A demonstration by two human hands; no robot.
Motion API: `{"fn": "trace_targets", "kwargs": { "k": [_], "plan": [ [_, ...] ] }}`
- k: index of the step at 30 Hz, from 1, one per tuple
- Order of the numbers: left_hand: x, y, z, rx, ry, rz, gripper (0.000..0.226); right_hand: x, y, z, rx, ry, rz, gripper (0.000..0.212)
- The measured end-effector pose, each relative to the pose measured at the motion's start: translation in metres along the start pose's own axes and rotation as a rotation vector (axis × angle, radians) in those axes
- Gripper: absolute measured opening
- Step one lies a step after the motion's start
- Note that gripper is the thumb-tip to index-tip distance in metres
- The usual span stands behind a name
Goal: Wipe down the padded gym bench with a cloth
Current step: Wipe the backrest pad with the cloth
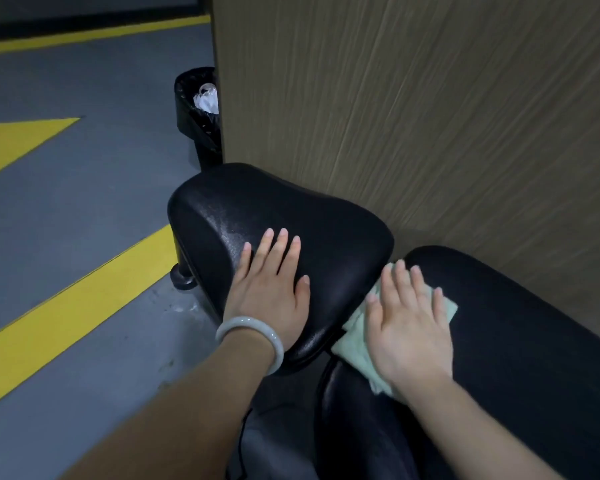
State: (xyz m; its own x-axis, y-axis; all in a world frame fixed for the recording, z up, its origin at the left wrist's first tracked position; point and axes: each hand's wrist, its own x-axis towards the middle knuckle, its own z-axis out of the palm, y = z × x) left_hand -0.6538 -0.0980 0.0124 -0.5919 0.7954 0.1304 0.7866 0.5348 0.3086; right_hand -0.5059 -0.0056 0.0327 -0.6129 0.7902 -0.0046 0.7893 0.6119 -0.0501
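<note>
The black padded bench has two parts: a rounded seat pad ahead and a long back pad running to the lower right. My left hand, with a pale bangle on the wrist, rests flat on the seat pad, fingers straight. My right hand presses flat on a pale green cloth at the near end of the back pad, beside the gap between the two pads. Most of the cloth is hidden under that hand.
A wood-grain wall panel stands right behind the bench. A black bin with a liner sits at the panel's left edge. The grey floor with yellow stripes spreads to the left. A bench foot stands on the floor.
</note>
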Motion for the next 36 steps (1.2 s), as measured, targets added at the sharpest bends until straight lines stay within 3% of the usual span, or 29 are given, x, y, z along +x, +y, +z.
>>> {"fn": "trace_targets", "kwargs": {
  "k": [2,6,10,14,17,20,25,29,36],
  "plan": [
    [0.0,0.0,0.001,0.009,0.002,0.004,0.076,0.014,0.003,-0.006,0.013,0.0,0.059,0.063],
    [0.001,0.0,0.003,0.0,0.013,0.009,0.077,-0.027,-0.002,0.005,0.01,0.032,0.061,0.081],
    [0.0,0.0,0.0,-0.006,0.011,0.011,0.069,-0.073,0.005,0.018,0.079,0.079,-0.062,0.069],
    [0.005,-0.009,-0.004,0.002,-0.069,0.072,0.061,-0.044,0.007,0.016,0.199,0.156,-0.104,0.058],
    [0.014,-0.032,-0.011,0.046,-0.071,0.208,0.074,-0.002,-0.003,0.013,0.406,0.287,0.04,0.059],
    [0.02,-0.045,-0.01,0.051,-0.055,0.247,0.074,0.031,-0.025,0.007,0.691,0.361,0.24,0.049],
    [0.022,-0.048,0.0,-0.101,0.065,0.141,0.072,0.058,-0.062,0.017,0.459,0.16,0.2,0.052],
    [0.026,-0.051,0.004,-0.113,0.099,0.161,0.068,0.014,-0.101,0.031,0.358,0.369,0.32,0.055],
    [0.028,-0.056,0.005,-0.15,0.08,0.195,0.069,-0.021,-0.133,0.043,0.455,0.437,0.316,0.054]
  ]
}}
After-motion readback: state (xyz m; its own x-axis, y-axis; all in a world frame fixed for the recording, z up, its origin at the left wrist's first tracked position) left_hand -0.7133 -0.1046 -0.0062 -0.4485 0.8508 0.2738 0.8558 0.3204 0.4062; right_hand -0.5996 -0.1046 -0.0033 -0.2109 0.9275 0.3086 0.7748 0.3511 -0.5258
